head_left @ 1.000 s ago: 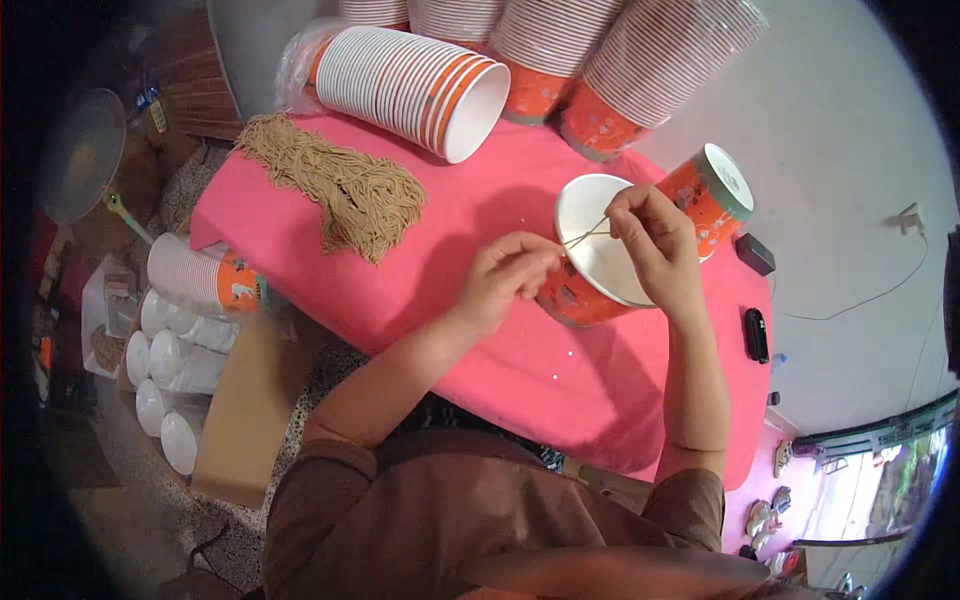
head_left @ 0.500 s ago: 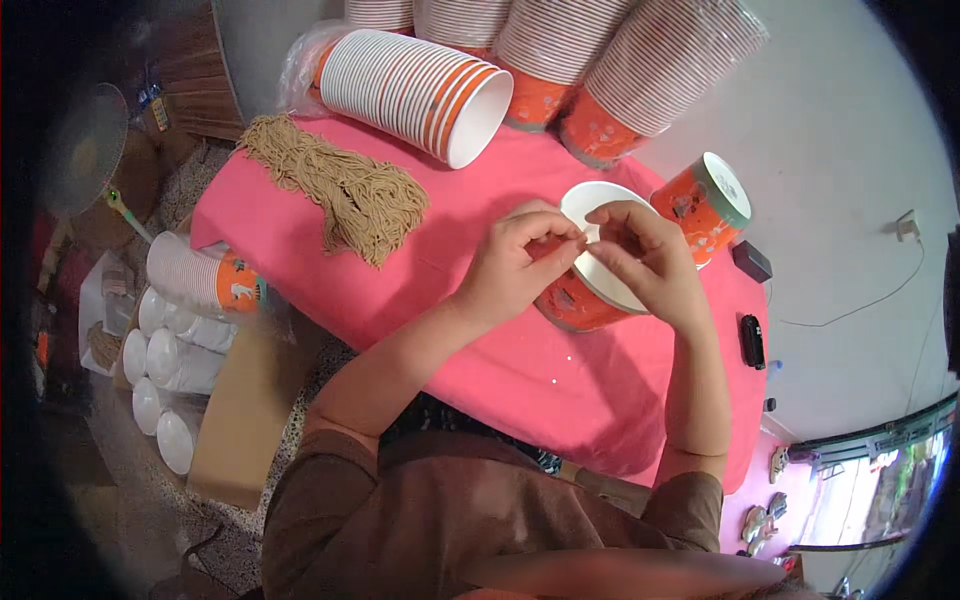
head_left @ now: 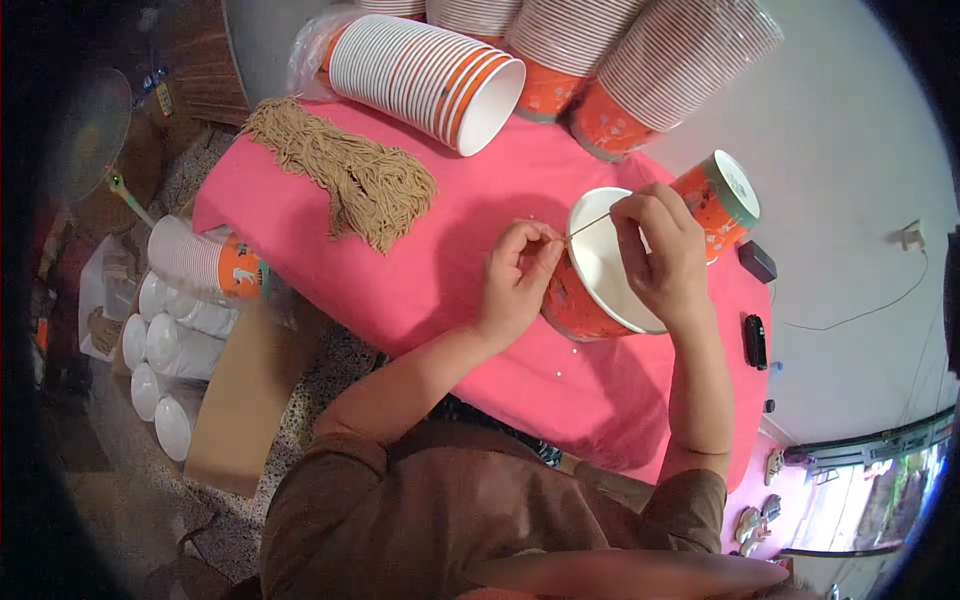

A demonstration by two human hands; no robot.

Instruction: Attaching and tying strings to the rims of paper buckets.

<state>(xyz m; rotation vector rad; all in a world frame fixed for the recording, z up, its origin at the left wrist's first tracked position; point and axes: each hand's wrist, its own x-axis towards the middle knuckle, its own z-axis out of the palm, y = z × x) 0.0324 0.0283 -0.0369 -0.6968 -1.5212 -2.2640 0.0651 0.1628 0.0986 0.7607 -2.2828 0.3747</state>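
Note:
A thin brown string is stretched between my hands, over the rim of an orange paper tub with a white inside. My left hand is closed in a pinch on one end, beside the tub's left rim. Over the tub's opening, my right hand pinches the other end and hides part of the rim. A bundle of similar brown strings lies on the pink cloth to the left.
Nested paper tubs lie on their side at the back, with wrapped stacks standing beside them. An upturned tub stands at the right, near a black box. A cardboard box with wrapped white tubs sits on the floor at left.
My hands have moved apart, my right hand going right, and the string now shows taut between them. The whole view has shifted slightly.

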